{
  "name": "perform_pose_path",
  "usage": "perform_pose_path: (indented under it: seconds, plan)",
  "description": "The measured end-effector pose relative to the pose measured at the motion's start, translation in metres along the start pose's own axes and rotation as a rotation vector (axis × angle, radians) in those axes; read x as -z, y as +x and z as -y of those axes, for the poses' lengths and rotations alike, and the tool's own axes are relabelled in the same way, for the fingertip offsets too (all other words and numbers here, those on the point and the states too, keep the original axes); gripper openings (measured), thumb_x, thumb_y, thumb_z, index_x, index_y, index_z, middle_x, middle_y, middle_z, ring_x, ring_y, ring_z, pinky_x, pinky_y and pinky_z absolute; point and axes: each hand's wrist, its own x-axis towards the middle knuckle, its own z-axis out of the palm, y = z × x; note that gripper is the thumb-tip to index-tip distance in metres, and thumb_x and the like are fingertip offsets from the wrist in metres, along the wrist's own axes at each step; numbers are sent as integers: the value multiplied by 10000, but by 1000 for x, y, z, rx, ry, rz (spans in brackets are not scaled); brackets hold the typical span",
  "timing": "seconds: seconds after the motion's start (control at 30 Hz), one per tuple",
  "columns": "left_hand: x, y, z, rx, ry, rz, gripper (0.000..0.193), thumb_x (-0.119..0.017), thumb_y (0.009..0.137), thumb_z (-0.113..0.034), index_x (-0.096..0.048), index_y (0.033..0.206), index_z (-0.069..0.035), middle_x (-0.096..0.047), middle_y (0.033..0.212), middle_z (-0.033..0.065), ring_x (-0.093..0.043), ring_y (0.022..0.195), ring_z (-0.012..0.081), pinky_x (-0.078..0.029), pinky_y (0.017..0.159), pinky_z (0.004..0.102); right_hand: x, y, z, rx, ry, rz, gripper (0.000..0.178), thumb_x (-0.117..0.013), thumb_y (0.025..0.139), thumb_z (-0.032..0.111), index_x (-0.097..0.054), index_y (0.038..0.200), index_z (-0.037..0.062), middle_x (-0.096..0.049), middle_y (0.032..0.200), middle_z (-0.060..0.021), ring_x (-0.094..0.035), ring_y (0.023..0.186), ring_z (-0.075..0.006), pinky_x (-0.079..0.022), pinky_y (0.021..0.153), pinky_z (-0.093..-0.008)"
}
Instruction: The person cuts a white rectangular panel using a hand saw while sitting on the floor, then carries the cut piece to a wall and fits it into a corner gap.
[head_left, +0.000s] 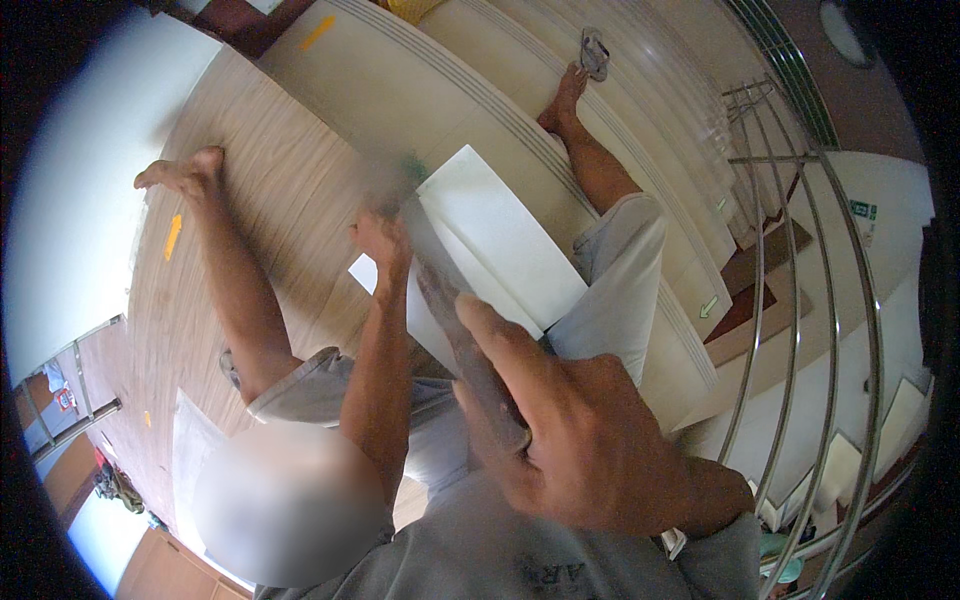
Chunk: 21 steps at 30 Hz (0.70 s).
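A long, narrow dark grey bar (pixel 470 365) with a rounded near end slants up and away in front of me. My right hand (pixel 590 430) is closed round its near part, with one finger stretched along its edge. My left hand (pixel 382 235) is farther off, beside the bar's far part, its fingers curled. Blur hides what those fingers hold. Just past them shows a small green patch (pixel 412 168), too smeared to name. Under the bar, between my legs, is a white box-like piece (pixel 510 235) with flat faces and a straight fold or edge; a white corner shows left of my left wrist.
My bare legs stretch out on both sides over a wood-patterned landing (pixel 290 130) and pale steps (pixel 450 80). A grey sandal (pixel 594 54) lies by my right foot. Curved metal railings (pixel 825 300) run along the right. A white wall (pixel 80 180) stands at the left.
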Motion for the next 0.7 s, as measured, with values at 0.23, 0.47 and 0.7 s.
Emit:
perform_pose_path:
  seconds: [0.23, 0.47, 0.7]
  plan:
    - [-2, 4, 0, -47, 61, 22, 316, -725, 833, -247, -749, 1122, -123, -734, 1062, 86, -643, 1009, 311, -376, 877, 500, 6, -4, 5, -31, 19, 12, 603, -713, 917, 69, -448, 1417, -141, -685, 1084, -348, -754, 820, -418, -604, 687, -432]
    - [10, -1, -27, -111, 132, -58, 298, -687, 868, -339, -785, 1127, -227, -755, 1093, 84, -659, 1055, 307, -389, 888, 511, 8, -5, 10, -37, 2, -54, 562, -705, 923, 54, -481, 1410, -113, -700, 1053, -308, -769, 853, -365, -597, 704, -359]
    - [22, -4, -67, 49, 260, 25, 252, -673, 897, -366, -787, 1074, -227, -754, 1094, 71, -674, 992, 329, -417, 889, 511, -8, -11, 13, -45, -32, -138, 509, -691, 940, 64, -530, 1399, -87, -727, 1062, -246, -764, 841, -225, -581, 737, -330]
